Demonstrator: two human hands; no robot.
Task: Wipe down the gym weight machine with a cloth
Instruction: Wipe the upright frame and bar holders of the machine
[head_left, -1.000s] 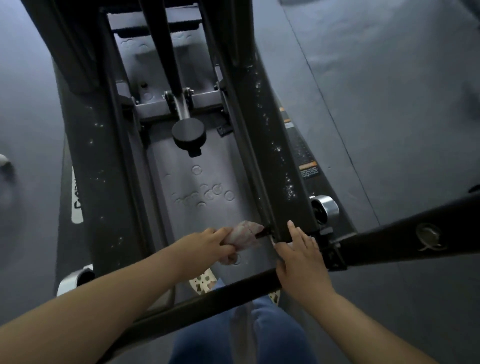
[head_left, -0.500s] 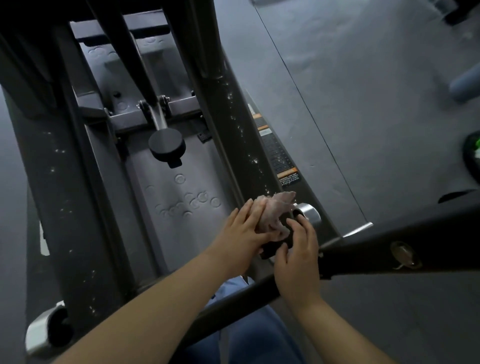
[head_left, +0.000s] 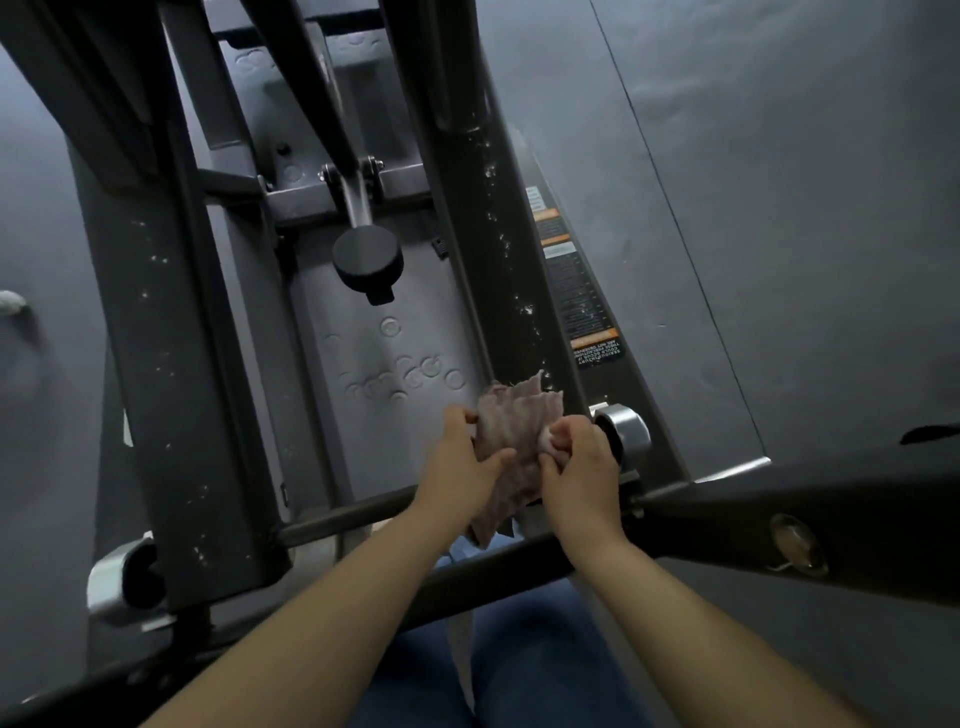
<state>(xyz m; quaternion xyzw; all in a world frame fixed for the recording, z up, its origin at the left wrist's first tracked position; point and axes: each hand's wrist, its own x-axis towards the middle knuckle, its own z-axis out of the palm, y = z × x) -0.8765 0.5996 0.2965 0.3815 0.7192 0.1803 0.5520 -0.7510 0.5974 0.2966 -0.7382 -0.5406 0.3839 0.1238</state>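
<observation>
Pinkish, limp cloth (head_left: 511, 441), light and soft, is bunched between both hands above the machine (head_left: 208, 364) frame: left hand (head_left: 462, 462) pinches its left edge, right hand (head_left: 576, 462) clutches its right. Best gripped wadded. A chrome peg (head_left: 623, 434) sits just beside; a knob (head_left: 368, 258) crowds the footplate.

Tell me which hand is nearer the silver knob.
Right. The right hand pinches the cloth just beside the silver knob; the left hand grips the cloth's far side, farther away.
</observation>
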